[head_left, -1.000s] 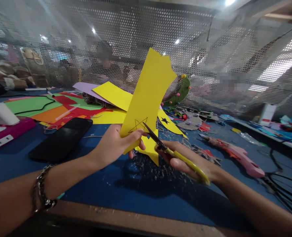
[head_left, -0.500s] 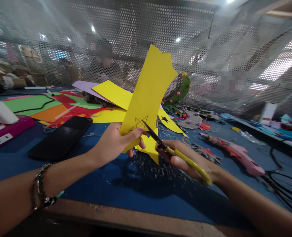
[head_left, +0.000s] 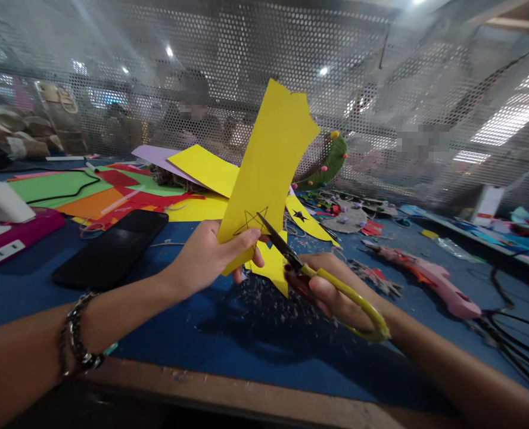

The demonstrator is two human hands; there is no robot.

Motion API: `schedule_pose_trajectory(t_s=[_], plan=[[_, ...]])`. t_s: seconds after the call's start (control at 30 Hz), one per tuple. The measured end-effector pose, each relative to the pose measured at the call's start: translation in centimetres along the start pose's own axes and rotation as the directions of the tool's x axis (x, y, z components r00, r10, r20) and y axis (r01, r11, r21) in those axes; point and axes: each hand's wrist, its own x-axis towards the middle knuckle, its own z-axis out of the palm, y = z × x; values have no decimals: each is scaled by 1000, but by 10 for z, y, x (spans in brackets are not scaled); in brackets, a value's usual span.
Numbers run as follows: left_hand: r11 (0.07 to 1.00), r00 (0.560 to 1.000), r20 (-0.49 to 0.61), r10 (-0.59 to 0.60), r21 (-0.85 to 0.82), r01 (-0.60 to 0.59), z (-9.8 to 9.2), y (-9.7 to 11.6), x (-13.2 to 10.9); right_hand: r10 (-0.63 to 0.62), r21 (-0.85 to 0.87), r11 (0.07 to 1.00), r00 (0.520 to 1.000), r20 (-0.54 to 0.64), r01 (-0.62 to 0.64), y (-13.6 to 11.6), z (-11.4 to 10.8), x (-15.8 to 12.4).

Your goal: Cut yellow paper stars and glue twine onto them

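My left hand [head_left: 208, 257] pinches the lower end of a tall yellow paper strip [head_left: 268, 161], which stands nearly upright over the blue table. A star outline [head_left: 251, 221] is drawn in pen just above my thumb. My right hand [head_left: 336, 292] grips yellow-handled scissors [head_left: 322, 274]; the dark blades point up and left and their tips lie in the paper at the star's right side. A cut yellow scrap [head_left: 276, 268] hangs below the blades. A chain bracelet [head_left: 74, 339] is on my left wrist.
A black phone [head_left: 112, 247] lies left of my hands, a pink case [head_left: 14, 235] beyond it. Coloured paper sheets [head_left: 95, 193] are spread at the back left. A pink glue gun [head_left: 429, 280] and black cables [head_left: 515, 333] lie right. Paper crumbs [head_left: 273, 304] litter the mat. People sit behind the mesh screen [head_left: 229, 71].
The scissor handles have spread slightly and my right hand has drawn a little lower and right. The paper has tilted slightly. My left hand keeps its hold.
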Motion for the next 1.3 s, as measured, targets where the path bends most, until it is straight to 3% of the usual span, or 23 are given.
schedule_pose_trajectory(t_s=[0.2, 0.37, 0.67, 0.97, 1.3], plan=[[1000, 1000, 8, -1, 9, 1, -1, -1, 0, -11, -65, 998, 1000, -2, 10, 2, -4, -1], [999, 998, 63, -24, -31, 26, 0, 1, 2, -84, -94, 991, 992, 91, 93, 0, -9, 0], [994, 992, 107, -69, -80, 78, 1, -1, 1, -82, -105, 990, 989, 121, 95, -1, -10, -2], [986, 990, 115, -85, -132, 100, 2, -2, 2, -78, -80, 993, 991, 105, 87, -3, -9, -1], [970, 986, 127, -106, -207, 130, 4, 1, 0, -63, 66, 996, 991, 119, 55, 3, -5, -2]])
